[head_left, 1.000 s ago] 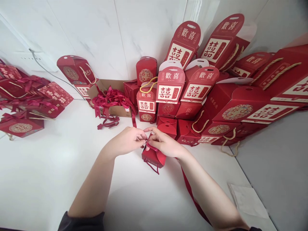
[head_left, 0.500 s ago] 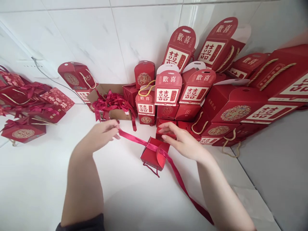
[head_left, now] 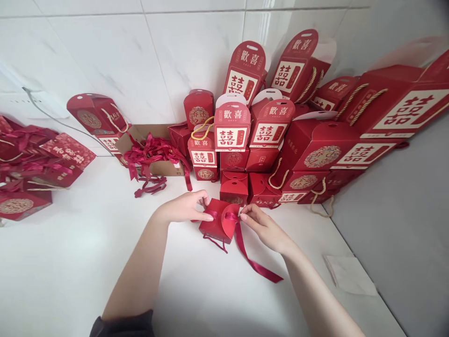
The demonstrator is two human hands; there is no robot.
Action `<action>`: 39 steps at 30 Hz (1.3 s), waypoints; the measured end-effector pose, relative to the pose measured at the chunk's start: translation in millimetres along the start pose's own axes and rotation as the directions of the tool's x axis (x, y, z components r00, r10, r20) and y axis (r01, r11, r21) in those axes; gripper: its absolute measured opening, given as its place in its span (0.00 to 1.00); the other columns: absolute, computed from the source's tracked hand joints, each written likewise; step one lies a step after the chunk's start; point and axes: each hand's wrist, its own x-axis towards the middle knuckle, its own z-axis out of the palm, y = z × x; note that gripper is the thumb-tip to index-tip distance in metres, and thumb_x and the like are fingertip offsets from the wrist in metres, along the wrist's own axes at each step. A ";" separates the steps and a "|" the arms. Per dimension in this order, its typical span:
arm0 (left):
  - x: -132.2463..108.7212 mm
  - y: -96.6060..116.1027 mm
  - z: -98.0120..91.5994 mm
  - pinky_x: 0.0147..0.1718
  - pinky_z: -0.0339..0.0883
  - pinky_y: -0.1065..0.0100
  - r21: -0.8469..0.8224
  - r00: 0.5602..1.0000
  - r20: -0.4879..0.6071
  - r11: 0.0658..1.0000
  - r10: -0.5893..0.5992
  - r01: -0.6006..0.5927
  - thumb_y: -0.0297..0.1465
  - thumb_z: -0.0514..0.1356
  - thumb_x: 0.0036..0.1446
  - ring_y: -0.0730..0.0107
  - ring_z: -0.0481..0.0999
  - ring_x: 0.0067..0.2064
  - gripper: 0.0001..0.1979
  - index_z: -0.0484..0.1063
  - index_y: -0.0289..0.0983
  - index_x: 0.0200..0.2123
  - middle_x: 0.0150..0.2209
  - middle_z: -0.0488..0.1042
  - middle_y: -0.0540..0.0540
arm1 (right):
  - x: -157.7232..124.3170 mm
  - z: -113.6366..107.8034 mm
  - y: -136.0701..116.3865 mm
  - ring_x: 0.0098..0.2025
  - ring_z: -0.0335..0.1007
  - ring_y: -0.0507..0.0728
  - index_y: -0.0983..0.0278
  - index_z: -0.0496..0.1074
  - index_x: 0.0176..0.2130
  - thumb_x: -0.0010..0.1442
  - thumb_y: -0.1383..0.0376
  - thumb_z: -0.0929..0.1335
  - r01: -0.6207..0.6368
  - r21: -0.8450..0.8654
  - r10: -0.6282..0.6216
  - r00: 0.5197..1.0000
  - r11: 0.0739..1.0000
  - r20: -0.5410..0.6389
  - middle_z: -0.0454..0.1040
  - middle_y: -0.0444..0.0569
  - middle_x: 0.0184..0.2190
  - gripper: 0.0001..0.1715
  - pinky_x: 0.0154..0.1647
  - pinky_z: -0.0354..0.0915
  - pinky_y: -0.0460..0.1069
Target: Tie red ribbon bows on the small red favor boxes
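A small red gift box (head_left: 219, 229) sits on the white tabletop, with a dark red cord handle hanging at its front. A satin ribbon (head_left: 252, 262) threads through the slots in its top flaps, and its loose tail trails down to the right. My left hand (head_left: 187, 208) grips the left side of the box, thumb on top by the ribbon. At the right edge, the fingers of my right hand (head_left: 264, 227) are pinched together at the ribbon where it leaves the flap. The fingertips partly hide the ribbon there.
Behind stands an open cardboard box (head_left: 175, 169) full of red ribbons, beside stacked red gift boxes (head_left: 231, 126). Ribbon-tied boxes (head_left: 21, 201) are piled at the left. White folded paper (head_left: 351, 275) lies at the right, near the grey wall.
My left hand has moved right, from the stretched ribbon end to the box's left side. My right hand has come down to the ribbon at the box's right edge. The right ribbon tail is shorter.
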 end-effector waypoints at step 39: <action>-47.7 31.8 -25.9 0.46 0.72 0.56 -0.438 0.927 -0.227 0.819 0.299 -0.371 0.37 0.66 0.53 0.53 0.79 0.44 0.11 0.83 0.38 0.37 0.41 0.81 0.36 | 4.5 -36.8 -93.7 0.25 0.62 0.50 0.60 0.67 0.43 0.58 0.64 0.69 0.443 0.226 -0.313 0.840 0.868 -0.444 0.75 0.46 0.35 0.12 0.25 0.59 0.46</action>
